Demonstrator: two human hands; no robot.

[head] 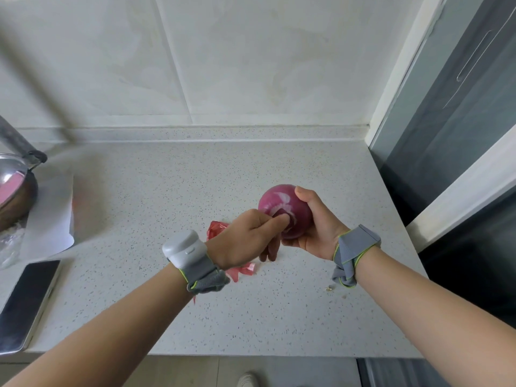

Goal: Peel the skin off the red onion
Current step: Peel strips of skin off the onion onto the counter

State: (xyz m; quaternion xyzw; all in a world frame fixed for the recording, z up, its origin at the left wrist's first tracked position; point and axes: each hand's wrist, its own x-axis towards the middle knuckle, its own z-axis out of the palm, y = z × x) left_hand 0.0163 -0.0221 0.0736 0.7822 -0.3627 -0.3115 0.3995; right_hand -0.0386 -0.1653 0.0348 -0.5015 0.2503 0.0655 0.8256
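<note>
Two bare forearms are reaching in from the bottom corners of the frame, each wearing a grey wrist strap edged in green, and the left strap point(205, 270) is carrying a white sensor unit point(183, 248) on top. Just right of centre, the right hand point(317, 227) is cupping the red onion point(290, 209) from below and from the right, holding it up off the speckled worktop point(156, 191); its thumb is pressing on the top right of the bulb and its fingers are curling underneath. The left hand point(245, 237) is coming in from the left, thumb and forefinger pressing together on the lower left face of the onion, right where pale streaks are showing through the purple. Whether they are actually pinching a flap of skin, I cannot tell; the fingertips are covering that spot. The remaining left fingers are hanging loosely curled below the bulb.

Down on the worktop, reddish scraps of peeled skin point(243, 270) are lying under and behind the left wrist, partly hidden by it. A tiny pale crumb point(329, 288) is sitting near the right wrist strap point(354, 254). At the lower left a smartphone point(26, 304) is lying face up with a dark screen, near the worktop's front edge. At the left edge, a metal pan point(14, 191) is resting on a white sheet point(51, 219). Pale wall tiles are filling the upper frame, and a dark glass door is running down the right side.
</note>
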